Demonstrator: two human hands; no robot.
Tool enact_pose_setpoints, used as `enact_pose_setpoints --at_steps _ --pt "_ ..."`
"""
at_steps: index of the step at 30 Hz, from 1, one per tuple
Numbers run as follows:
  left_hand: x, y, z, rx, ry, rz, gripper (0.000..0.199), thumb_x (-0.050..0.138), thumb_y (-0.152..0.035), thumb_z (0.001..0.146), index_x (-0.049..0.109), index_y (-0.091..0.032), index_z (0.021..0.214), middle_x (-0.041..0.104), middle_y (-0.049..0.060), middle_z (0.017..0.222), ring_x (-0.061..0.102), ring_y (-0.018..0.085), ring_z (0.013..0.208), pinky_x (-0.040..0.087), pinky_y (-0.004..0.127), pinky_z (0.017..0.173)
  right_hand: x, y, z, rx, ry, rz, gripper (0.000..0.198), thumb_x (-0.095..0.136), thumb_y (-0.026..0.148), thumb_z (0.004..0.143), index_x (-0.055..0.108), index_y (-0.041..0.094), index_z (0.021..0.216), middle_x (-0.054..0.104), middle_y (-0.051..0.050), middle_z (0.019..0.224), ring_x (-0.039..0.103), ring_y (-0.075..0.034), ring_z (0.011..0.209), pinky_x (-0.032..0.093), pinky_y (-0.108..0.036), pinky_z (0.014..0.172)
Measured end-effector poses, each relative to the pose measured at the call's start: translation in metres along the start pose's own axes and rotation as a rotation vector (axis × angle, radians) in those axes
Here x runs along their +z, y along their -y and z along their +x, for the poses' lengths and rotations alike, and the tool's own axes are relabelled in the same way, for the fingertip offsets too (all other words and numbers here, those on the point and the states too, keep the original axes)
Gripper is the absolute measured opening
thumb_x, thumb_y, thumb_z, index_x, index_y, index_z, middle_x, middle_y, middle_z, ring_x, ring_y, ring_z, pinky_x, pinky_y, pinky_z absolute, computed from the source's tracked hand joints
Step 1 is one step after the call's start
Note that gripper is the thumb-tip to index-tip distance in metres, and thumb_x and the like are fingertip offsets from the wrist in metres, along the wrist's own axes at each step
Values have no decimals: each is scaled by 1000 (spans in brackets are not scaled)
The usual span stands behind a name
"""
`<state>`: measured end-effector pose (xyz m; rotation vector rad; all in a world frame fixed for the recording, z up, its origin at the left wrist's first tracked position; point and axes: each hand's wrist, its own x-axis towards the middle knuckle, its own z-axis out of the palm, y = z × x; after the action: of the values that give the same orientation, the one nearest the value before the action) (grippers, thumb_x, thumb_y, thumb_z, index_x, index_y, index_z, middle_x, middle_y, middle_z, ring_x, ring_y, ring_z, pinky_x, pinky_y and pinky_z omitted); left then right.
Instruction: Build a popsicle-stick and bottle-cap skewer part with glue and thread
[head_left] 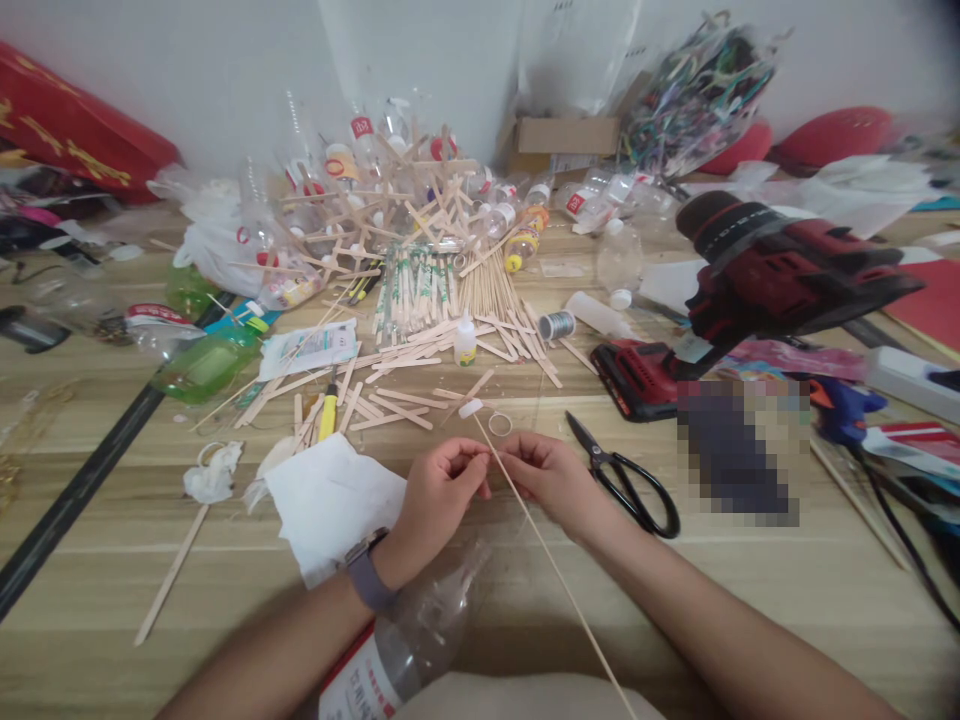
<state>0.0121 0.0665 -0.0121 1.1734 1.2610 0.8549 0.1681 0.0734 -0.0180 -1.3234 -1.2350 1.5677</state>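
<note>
A long bamboo skewer (551, 562) slants from a small white bottle cap (470, 408) down toward my lap. My left hand (444, 497), with a watch on the wrist, is closed in a pinch just left of the skewer; what its fingertips hold is too small to make out. From the other side my right hand (553, 480) meets it, thumb and finger pinched at the skewer. A clear plastic bottle (427, 620) lies below my left wrist. Black scissors (626, 480) rest open to the right of my right hand.
Ahead stand a glue bottle (465, 342) and a wire spool (556, 325) among scattered craft sticks (390, 408). A red cordless drill (757, 290) stands at right. White paper (334, 500), a yellow-handled tool (328, 412) and a green bottle (210, 365) lie left. Plastic bottles crowd the back.
</note>
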Motion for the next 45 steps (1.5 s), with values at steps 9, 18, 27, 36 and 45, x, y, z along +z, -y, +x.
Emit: enact_pose_setpoints --at_steps 9,18,27,36,45 --pt "0 -2 1 -12 51 -20 21 66 -37 80 66 -17 83 59 -4 56 46 9 47 33 21 46 -7 -1 1 -77 -7 -125 39 70 56 72 61 19 65 51 3 55 39 -11 52 28 -26 50" --pt "1 2 3 -54 109 -64 22 60 -39 86 60 -17 82 55 -6 52 41 7 44 31 19 44 -8 6 -3 -230 -83 -308 24 66 39 78 60 22 63 49 2 57 41 -15 57 30 -29 55" --pt "4 3 5 -108 102 -179 28 61 -44 83 58 -16 79 49 -7 51 38 7 44 30 18 42 -5 -2 -1 -228 -65 -355 24 54 39 84 60 20 72 48 3 59 41 -13 56 32 -27 53" --pt "5 5 5 -146 59 -209 27 64 -42 79 57 -16 76 48 -7 50 38 6 42 29 17 41 -6 -1 -2 -219 -50 -387 24 53 38 84 60 19 72 52 2 60 44 -13 57 34 -25 52" --pt "3 4 5 -97 47 -121 23 64 -39 79 61 -16 80 53 -6 50 42 7 42 30 18 41 -5 3 -2 -207 -30 -407 24 51 37 83 59 19 70 48 2 59 42 -13 57 32 -24 50"
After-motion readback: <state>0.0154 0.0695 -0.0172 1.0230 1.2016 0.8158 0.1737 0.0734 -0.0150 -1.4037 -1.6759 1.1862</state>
